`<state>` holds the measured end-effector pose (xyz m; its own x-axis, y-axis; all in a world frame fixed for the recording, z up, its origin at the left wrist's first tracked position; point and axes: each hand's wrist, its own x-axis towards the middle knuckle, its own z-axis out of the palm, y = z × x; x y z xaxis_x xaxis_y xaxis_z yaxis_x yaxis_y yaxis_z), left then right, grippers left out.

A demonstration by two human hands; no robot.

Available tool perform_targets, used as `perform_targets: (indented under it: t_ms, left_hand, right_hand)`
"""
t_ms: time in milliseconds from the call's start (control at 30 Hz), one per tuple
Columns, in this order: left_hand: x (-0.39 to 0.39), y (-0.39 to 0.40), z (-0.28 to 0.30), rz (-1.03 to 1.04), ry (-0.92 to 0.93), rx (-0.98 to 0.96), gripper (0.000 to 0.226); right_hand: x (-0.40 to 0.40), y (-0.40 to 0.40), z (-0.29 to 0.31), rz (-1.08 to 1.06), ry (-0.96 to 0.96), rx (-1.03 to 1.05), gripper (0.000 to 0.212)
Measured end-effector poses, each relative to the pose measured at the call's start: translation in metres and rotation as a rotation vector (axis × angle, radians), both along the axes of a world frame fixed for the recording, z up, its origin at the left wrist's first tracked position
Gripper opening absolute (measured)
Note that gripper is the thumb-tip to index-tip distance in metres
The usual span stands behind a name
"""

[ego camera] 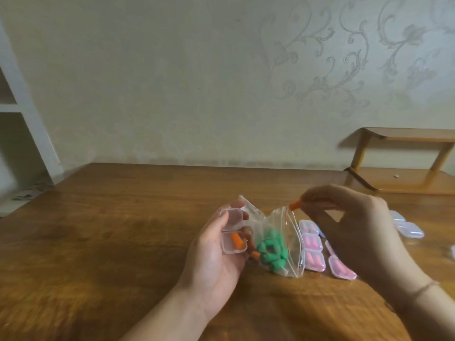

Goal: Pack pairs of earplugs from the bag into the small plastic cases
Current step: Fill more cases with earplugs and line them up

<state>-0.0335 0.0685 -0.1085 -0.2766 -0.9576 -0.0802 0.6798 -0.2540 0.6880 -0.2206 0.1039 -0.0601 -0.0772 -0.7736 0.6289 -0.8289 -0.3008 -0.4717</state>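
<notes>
On the brown wooden desk [123, 242] the landmark is the clear zip-top plastic bag [273, 239], which lies near the middle and holds a clump of green foam earplugs [346, 247]. Left of the bag, the left hand [211, 257] is palm-up with its fingers curled round an open small clear plastic case [232, 232], hinged lid raised; one orange foam earplug [237, 240] lies in the lower half of the case. Another orange earplug [256, 254] sits inside the bag at its left edge, just beside the green ones. Above the bag's opened red-striped mouth, the right hand [354, 225] pinches a third orange earplug [294, 205] between thumb and fingertips. Right of the bag, closed clear cases filled with pink earplugs [312, 252] lie in a cluster, partly hidden by the right hand, and further right are empty clear cases [408, 227].
</notes>
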Motion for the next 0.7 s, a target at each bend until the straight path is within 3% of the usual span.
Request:
perform_targets:
  t_ms: [167, 233, 567, 700]
  left_hand:
    - [-0.003, 0.009, 0.009, 0.014, 0.134, -0.065, 0.031]
    - [-0.004, 0.011, 0.009, 0.022, 0.119, -0.096, 0.032]
    - [-0.006, 0.01, 0.003, 0.051, 0.09, -0.232, 0.025]
    - [-0.008, 0.009, 0.0, 0.054, 0.067, -0.237, 0.03]
  right_hand:
    - [0.032, 0.011, -0.003, 0.344, -0.471, 0.075, 0.018]
    - [0.04, 0.011, -0.005, 0.403, -0.572, 0.127, 0.022]
    - [0.053, 0.019, -0.004, 0.415, -0.493, 0.141, 0.019]
    - [0.058, 0.018, -0.01, 0.309, -0.379, 0.108, 0.015]
